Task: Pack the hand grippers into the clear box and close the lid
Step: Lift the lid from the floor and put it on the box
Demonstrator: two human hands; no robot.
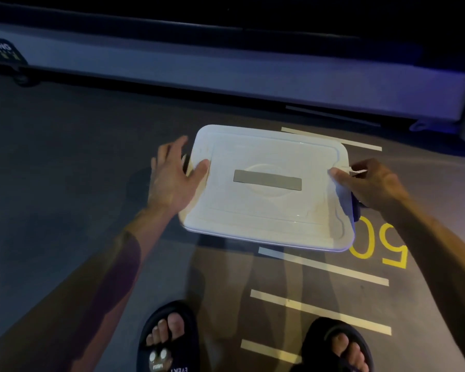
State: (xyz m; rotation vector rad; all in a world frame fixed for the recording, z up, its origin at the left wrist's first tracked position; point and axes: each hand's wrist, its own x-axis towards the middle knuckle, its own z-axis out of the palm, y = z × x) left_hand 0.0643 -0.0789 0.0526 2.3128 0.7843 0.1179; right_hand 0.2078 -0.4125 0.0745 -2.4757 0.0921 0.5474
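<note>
From the head camera, the white lid (266, 210) of the clear box lies between the two hands, covering the box so that the hand grippers inside cannot be seen. The left hand (172, 175) is at the lid's left short edge, fingers spread wide and fairly straight, its thumb lying on the lid's top surface and the other fingers reaching past the edge toward a dark latch (186, 160) just beside them. The right hand (371, 181) is at the opposite short edge, fingers curled, pinching a small pale tab (356, 171) at the lid's rim; a dark latch (356, 208) shows just below that hand, against the lid's right side. A grey rectangular label (267, 179) sits in the middle of the lid, between the two thumbs. The box appears to rest on a dark grey floor (65, 157) in dim, bluish light. Pale yellow lines (322, 267) are painted on the floor below and beyond the right hand, and yellow numerals (379, 241) lie just below that hand's wrist. Two feet in dark sandals (169, 342) stand nearer the viewer than both hands. Beyond the hands runs the long pale base of a machine (226, 73). The lid's long axis runs from hand to hand, left to right, tilted slightly so its right end is nearer the viewer.
</note>
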